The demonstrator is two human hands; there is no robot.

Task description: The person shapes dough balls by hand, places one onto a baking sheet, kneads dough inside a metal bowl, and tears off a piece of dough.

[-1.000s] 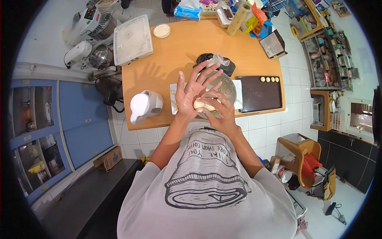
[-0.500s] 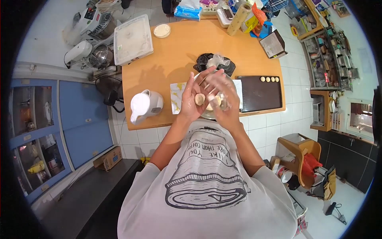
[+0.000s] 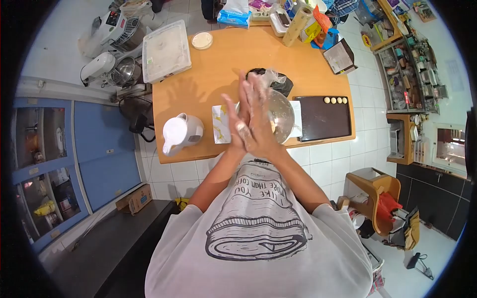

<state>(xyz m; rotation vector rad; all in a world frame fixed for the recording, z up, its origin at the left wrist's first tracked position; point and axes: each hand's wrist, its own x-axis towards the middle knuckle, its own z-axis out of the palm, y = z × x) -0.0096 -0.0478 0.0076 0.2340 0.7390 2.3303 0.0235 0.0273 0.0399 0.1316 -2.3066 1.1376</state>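
Note:
My left hand (image 3: 236,121) and my right hand (image 3: 261,116) are pressed palm to palm over the table, fingers stretched out and pointing away from me. A small dough ball lay on the left palm a moment earlier; now the palms cover it between them. Just behind and to the right of the hands is a round bowl (image 3: 284,110), with a bit of pale dough (image 3: 274,125) showing inside, mostly covered by my right hand. On the right, a dark baking tray (image 3: 323,121) carries a short row of small round dough balls (image 3: 336,100) along its far edge.
A white jug (image 3: 181,131) stands at the left front of the wooden table (image 3: 223,54). Farther back are a lidded plastic box (image 3: 166,49) and a small pale-filled dish (image 3: 202,40). A black plastic bag (image 3: 283,85) lies behind the bowl, a dark open box (image 3: 341,56) at the right edge.
My right hand has come over to the left and down onto my left palm. The dough ball that showed there is now covered, and more of the bowl is visible.

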